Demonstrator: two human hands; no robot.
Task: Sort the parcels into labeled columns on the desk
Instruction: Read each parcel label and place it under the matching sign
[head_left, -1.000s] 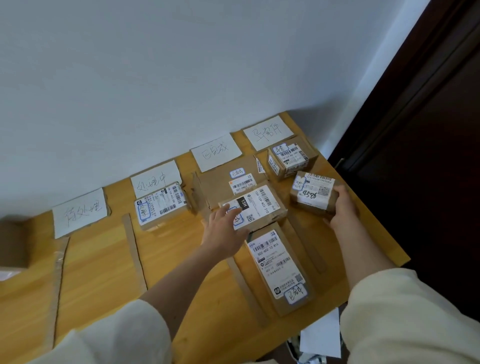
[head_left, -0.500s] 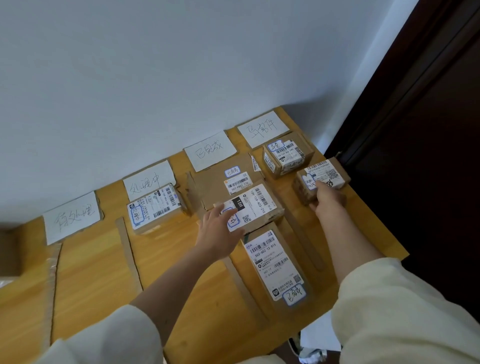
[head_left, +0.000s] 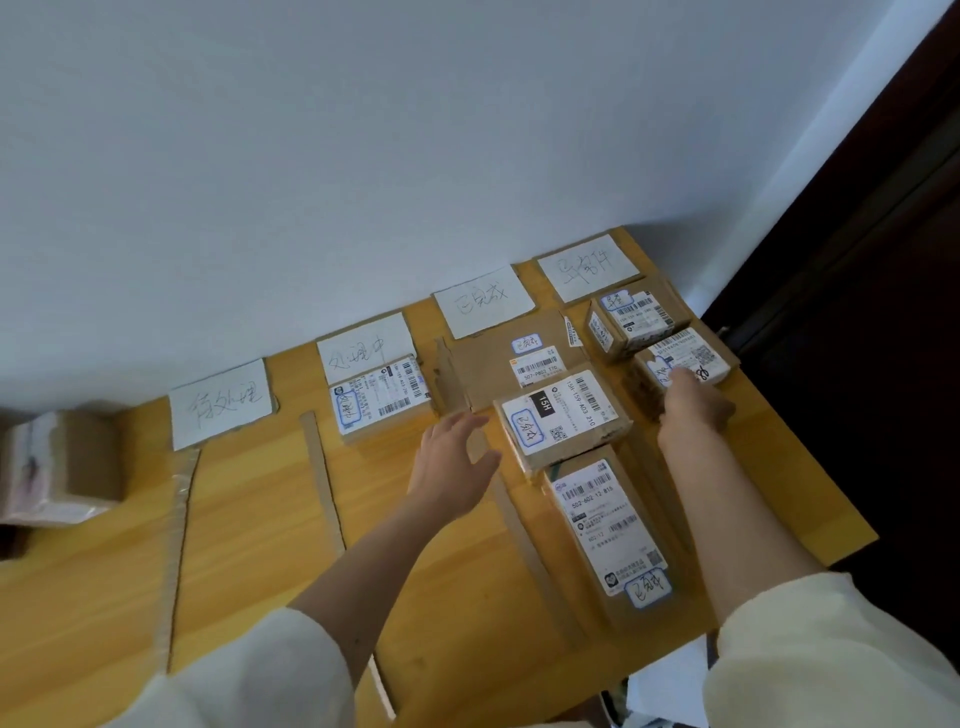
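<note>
Four handwritten label cards line the back of the wooden desk (head_left: 260, 545). My right hand (head_left: 693, 408) holds the near end of a small parcel (head_left: 698, 358) in the rightmost column, just in front of another small parcel (head_left: 639, 317). My left hand (head_left: 457, 460) hovers with its fingers spread, just left of the 15H parcel (head_left: 561, 415), and does not touch it. That parcel lies in the third column, between a flat box (head_left: 488, 369) behind it and a long parcel (head_left: 608, 530) in front. One parcel (head_left: 382, 400) sits in the second column.
Cardboard strips (head_left: 322, 483) divide the columns. A taped parcel (head_left: 57, 467) lies at the far left edge. The white wall runs behind the cards, and a dark door stands to the right. The desk's right edge is close to the rightmost column.
My right hand moved the small parcel away from me and set it behind the desk's right edge, close to the back parcel. My left hand drew back off the 15H parcel.
</note>
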